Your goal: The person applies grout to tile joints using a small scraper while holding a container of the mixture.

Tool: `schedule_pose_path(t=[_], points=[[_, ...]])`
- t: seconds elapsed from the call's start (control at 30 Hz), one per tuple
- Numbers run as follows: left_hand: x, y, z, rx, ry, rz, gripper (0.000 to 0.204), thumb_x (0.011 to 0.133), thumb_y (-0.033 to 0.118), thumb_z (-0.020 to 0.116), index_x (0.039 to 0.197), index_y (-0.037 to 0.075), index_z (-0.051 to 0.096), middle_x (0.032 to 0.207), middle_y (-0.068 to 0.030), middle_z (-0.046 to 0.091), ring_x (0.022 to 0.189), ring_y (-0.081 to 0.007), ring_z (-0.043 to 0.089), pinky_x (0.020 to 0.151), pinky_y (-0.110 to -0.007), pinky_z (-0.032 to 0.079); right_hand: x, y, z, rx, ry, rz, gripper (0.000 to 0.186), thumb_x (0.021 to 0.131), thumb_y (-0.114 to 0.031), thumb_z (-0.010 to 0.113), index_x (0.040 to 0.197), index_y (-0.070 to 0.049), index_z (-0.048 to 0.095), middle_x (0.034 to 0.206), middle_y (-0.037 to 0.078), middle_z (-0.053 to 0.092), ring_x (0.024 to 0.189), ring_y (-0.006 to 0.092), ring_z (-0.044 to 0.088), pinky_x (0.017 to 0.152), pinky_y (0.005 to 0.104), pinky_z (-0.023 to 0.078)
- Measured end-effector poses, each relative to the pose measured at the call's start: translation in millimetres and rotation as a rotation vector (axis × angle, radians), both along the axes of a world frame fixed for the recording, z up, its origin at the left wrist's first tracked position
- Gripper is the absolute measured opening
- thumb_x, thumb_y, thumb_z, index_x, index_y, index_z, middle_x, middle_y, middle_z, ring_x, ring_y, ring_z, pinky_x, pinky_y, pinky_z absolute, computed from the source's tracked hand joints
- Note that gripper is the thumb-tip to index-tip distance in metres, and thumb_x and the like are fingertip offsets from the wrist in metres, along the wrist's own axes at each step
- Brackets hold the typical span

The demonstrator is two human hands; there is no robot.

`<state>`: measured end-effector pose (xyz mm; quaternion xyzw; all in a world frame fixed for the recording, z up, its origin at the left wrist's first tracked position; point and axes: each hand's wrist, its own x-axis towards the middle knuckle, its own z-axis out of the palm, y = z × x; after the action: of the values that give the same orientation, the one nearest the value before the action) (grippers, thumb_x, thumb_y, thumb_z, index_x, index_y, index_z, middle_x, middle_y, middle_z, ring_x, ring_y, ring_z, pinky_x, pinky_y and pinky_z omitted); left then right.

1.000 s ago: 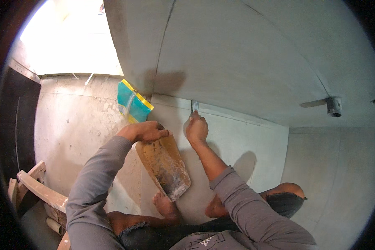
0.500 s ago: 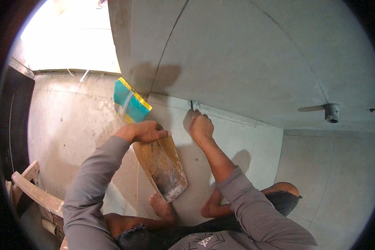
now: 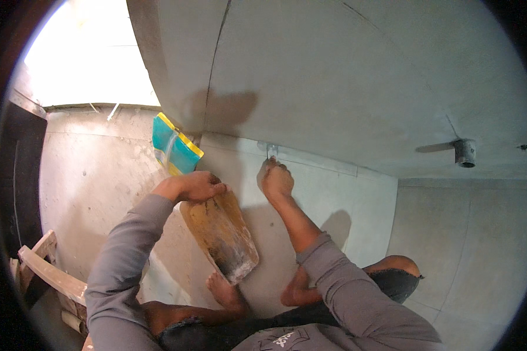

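Observation:
My left hand (image 3: 200,186) grips the upper edge of a worn yellow-brown scoop-like tray (image 3: 219,231). Whitish, pasty residue lies toward the tray's lower end, just above my foot. In my right hand (image 3: 277,180) is a small putty knife (image 3: 272,151), its handle mostly hidden by my closed fingers. The blade meets the pale strip (image 3: 316,161) along the seam where the wall and floor tiles join. Beyond my left hand stands a teal and yellow bag (image 3: 177,145), close to the wall.
A large grey tiled wall (image 3: 334,76) rises ahead, with a short pipe stub (image 3: 465,153) sticking out at the right. A pale wooden frame (image 3: 55,275) stands at lower left, near a dark door panel (image 3: 23,169). Bright light enters through an opening at upper left.
The putty knife has shifted slightly left along the seam, its blade now flatter to it. The tray and left hand have moved a little left and down in view, as the whole view shifted slightly.

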<state>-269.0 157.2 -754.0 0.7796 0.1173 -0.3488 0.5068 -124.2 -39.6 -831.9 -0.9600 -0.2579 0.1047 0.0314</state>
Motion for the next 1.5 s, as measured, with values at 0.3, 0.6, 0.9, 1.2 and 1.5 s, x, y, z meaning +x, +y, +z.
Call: schedule_pose_path(t=[0.3, 0.6, 0.9, 1.2, 1.5], points=[[3, 0, 28, 0.055, 0.072, -0.029, 0.061, 0.091, 0.052, 0.045, 0.113, -0.002, 0.062, 0.084, -0.0184, 0.066, 0.076, -0.0286, 0.063, 0.073, -0.041, 0.048, -3, -12, 39, -0.122, 0.080, 0.246, 0.026, 0.088, -0.014, 0.049, 0.109, -0.005, 0.061, 0.097, 0.021, 0.064, 0.088, 0.0359, 0.065, 0.073, 0.0484, 0.053], [1, -1, 3, 0.043, 0.011, -0.035, 0.056, 0.092, 0.052, 0.044, 0.106, 0.002, 0.064, 0.066, -0.0111, 0.061, 0.056, -0.0214, 0.057, 0.056, -0.038, 0.046, 48, -12, 37, -0.255, -0.182, 0.603, 0.027, 0.091, -0.022, 0.048, 0.106, -0.006, 0.063, 0.104, 0.018, 0.063, 0.087, 0.0345, 0.064, 0.072, 0.0458, 0.052], [5, -4, 3, 0.043, -0.014, -0.046, 0.058, 0.092, 0.053, 0.045, 0.109, 0.002, 0.065, 0.065, -0.0108, 0.060, 0.054, -0.0198, 0.056, 0.052, -0.035, 0.045, 110, -90, 69, -0.549, -0.062, 0.404, 0.033, 0.088, -0.017, 0.050, 0.118, -0.012, 0.060, 0.102, 0.020, 0.064, 0.096, 0.0350, 0.063, 0.082, 0.0458, 0.050], [8, -3, 3, 0.028, 0.031, -0.005, 0.058, 0.092, 0.054, 0.045, 0.109, 0.002, 0.064, 0.066, -0.0098, 0.059, 0.056, -0.0189, 0.056, 0.053, -0.035, 0.045, 34, -42, 46, 0.156, 0.154, 0.299, 0.032, 0.087, -0.020, 0.055, 0.117, -0.011, 0.061, 0.101, 0.019, 0.065, 0.092, 0.0358, 0.064, 0.077, 0.0461, 0.051], [-4, 5, 5, 0.014, 0.003, 0.004, 0.056, 0.092, 0.051, 0.044, 0.101, -0.001, 0.065, 0.065, -0.0104, 0.059, 0.056, -0.0193, 0.055, 0.055, -0.036, 0.045, -8, -21, 14, 0.141, 0.040, -0.070, 0.038, 0.087, -0.022, 0.053, 0.122, -0.008, 0.057, 0.094, 0.019, 0.062, 0.086, 0.0380, 0.063, 0.073, 0.0484, 0.052]])
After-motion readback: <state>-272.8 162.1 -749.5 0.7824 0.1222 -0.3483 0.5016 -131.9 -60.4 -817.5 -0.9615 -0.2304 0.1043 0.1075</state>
